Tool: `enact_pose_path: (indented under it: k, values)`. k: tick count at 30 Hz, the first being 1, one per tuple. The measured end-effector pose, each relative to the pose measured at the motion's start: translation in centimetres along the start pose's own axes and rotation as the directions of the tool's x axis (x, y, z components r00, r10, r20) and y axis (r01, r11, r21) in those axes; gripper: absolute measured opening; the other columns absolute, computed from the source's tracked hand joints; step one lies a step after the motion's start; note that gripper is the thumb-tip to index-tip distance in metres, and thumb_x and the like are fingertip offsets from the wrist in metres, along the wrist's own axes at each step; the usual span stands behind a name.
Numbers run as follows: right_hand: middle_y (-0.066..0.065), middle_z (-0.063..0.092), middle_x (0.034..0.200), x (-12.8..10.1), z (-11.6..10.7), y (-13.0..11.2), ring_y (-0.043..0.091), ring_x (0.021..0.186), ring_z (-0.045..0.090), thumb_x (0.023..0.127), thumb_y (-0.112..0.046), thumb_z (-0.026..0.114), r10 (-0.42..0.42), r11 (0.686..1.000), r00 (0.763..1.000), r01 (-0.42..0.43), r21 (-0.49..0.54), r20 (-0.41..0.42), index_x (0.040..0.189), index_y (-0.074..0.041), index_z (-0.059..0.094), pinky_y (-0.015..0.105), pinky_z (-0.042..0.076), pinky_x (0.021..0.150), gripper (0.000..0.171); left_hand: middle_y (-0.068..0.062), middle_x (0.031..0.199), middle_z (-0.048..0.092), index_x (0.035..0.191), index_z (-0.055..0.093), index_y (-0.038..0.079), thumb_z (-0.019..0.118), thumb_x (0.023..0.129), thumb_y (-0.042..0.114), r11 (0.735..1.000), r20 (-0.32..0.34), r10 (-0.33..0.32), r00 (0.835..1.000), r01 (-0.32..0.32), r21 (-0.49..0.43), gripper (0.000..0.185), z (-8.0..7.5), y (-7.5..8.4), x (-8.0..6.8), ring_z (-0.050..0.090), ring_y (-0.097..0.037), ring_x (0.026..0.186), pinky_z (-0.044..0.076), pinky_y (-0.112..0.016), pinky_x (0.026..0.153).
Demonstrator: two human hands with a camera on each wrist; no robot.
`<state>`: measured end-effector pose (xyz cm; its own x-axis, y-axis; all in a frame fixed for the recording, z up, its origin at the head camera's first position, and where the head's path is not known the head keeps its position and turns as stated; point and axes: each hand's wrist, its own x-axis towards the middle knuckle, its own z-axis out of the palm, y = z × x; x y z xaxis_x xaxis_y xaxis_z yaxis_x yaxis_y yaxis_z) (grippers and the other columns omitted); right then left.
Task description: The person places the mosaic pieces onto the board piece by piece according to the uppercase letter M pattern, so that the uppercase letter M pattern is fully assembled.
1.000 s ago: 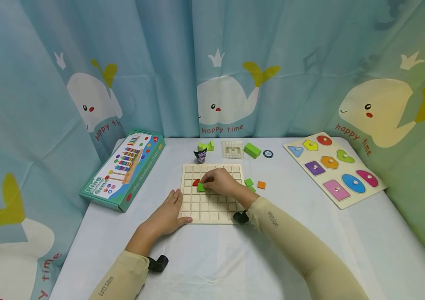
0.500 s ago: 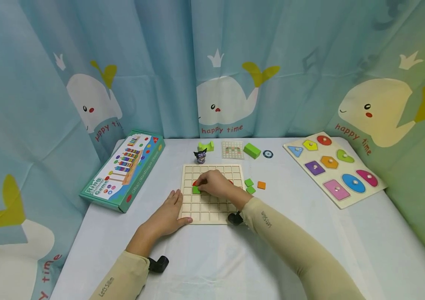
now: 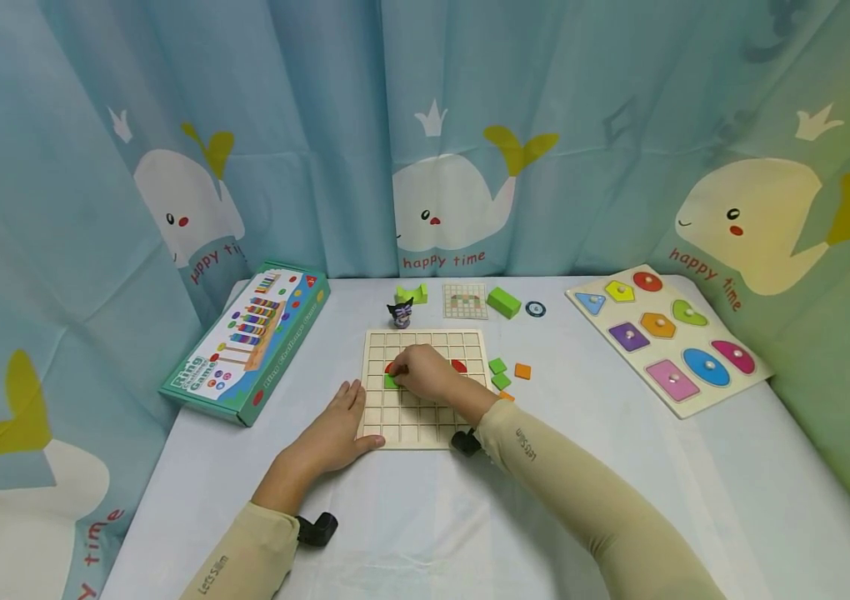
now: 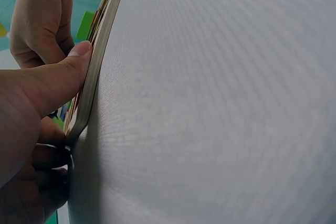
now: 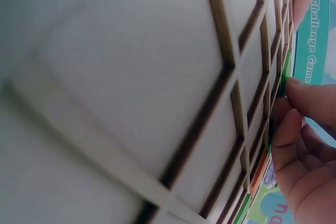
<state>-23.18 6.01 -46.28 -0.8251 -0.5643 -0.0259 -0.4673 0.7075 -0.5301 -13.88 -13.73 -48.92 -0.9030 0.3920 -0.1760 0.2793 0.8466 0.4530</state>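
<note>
A wooden grid board [image 3: 425,408] lies mid-table. My right hand [image 3: 399,376] reaches over it and pinches a green square tile [image 3: 392,382], set low on a cell just below a red half-round piece [image 3: 389,367]. Another red piece [image 3: 458,365] shows to the right of the hand. In the right wrist view the fingertips [image 5: 307,95] pinch the tile's edge [image 5: 286,74] against the grid [image 5: 210,103]. My left hand [image 3: 346,417] lies flat at the board's front left corner. Its thumb [image 4: 63,77] presses the board's edge [image 4: 100,72].
A green game box [image 3: 248,337] lies to the left and a shape puzzle board [image 3: 668,337] to the right. Behind the grid are a small cat figure [image 3: 399,313], a pattern card [image 3: 466,300] and a green block [image 3: 503,302]. Loose green tiles [image 3: 498,365] and an orange tile [image 3: 522,371] lie beside it.
My right hand has carried the green tile a little left and down onto the grid, uncovering the red piece on its right. The left hand has not moved.
</note>
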Motion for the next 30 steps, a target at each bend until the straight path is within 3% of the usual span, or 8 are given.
enact_pose_path:
  k: [18,30]
  values:
    - [0.004,0.073,0.104,-1.0,-1.0,0.6,0.019,0.099,0.066,0.093,-0.005,0.071,-0.008,1.000,1.000,0.008,0.020,-0.014,0.103,-0.006,0.079,0.034,0.054,0.088,0.013,-0.028,0.162,0.017,0.154,0.023,-0.013,0.067,0.095,0.046,1.000,-0.011,0.006,1.000,-0.006,0.012,0.094,0.0,0.1,-0.2,0.010,-0.039,0.152,0.021,-0.047,0.121]
    - [0.001,0.072,0.101,-3.0,-2.9,3.1,0.016,0.091,0.065,0.094,-0.009,0.072,0.035,0.998,0.997,-0.031,0.053,-0.071,0.104,-0.008,0.079,0.032,0.055,0.081,0.012,-0.028,0.162,0.018,0.153,0.023,-0.013,0.067,0.095,0.046,1.000,-0.017,0.009,1.000,-0.009,0.016,0.094,0.0,0.3,-0.2,0.011,-0.040,0.152,0.021,-0.048,0.121]
